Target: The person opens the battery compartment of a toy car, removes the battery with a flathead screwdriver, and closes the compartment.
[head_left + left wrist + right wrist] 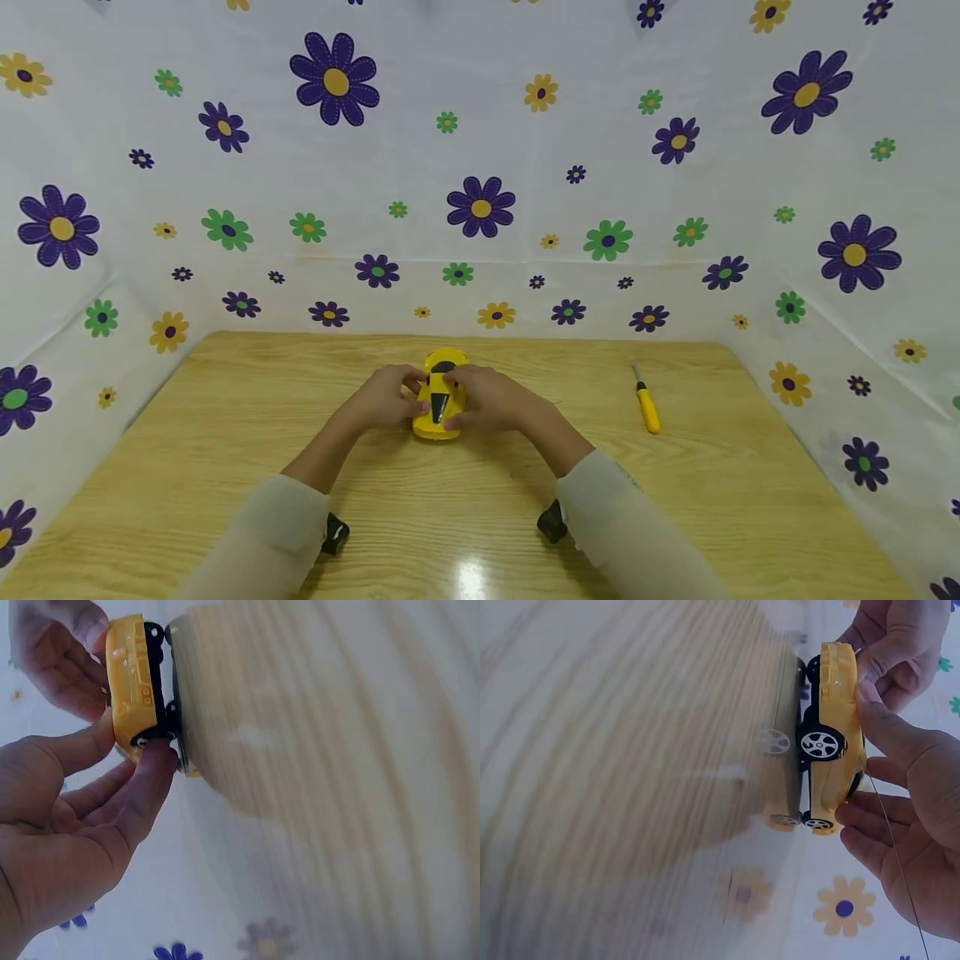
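A yellow toy car (439,385) with dark windows stands on the wooden table, between both hands. My left hand (385,397) holds its left side, the thumb near the rear and the fingers along the flank. From the other side my right hand (491,402) grips it, fingers over the roof and thumb low at the back. In the left wrist view the car's rear (131,682) and black underside show close over the tabletop. Silver-spoked wheels (820,744) appear in the right wrist view, where a thin dark line runs from the car past the right hand.
To the right on the wooden table (247,400) lies a screwdriver (647,408) with a yellow handle, its shaft toward the back. A white flower-printed sheet (405,167) rises behind the table and along both sides. Black devices (552,522) sit at both wrists.
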Tool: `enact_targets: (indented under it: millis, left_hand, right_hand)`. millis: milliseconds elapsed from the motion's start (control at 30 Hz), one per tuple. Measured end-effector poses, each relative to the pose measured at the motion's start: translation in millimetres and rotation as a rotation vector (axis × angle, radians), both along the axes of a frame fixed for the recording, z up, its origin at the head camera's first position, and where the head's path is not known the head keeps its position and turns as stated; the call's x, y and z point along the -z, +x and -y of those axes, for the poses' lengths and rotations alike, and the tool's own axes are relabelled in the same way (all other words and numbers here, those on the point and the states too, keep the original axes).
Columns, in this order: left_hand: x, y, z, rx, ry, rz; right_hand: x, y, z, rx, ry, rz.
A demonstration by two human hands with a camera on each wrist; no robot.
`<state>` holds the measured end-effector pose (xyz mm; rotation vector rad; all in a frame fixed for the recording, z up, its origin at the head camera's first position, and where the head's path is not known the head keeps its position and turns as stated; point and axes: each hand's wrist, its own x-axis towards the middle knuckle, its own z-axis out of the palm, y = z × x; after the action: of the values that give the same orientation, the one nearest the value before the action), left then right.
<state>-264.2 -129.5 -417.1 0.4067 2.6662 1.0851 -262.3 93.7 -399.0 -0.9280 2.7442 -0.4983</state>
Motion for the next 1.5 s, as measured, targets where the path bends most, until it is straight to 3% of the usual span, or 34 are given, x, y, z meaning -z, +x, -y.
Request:
enact_targets:
  millis: [433, 700, 967, 1500]
  left_hand:
    - [5.1, 0.3, -55.3, 0.002, 0.021, -0.023]
    - [4.4, 5.2, -80.3, -0.003, 0.052, 0.002]
    - [3.6, 13.3, -106.8, 0.041, 0.05, -0.002]
    - [3.2, 21.1, -121.7, 0.049, 0.08, -0.004]
  right_hand:
    - [-0.3, -1.8, -54.9, 0.049, -0.088, 0.072]
    - [-1.4, 1.5, -83.9, 0.017, -0.095, 0.064]
    - [-4.3, 9.9, -113.1, -0.003, -0.095, 0.067]
    - [-2.9, 17.2, -132.8, -0.002, -0.125, 0.073]
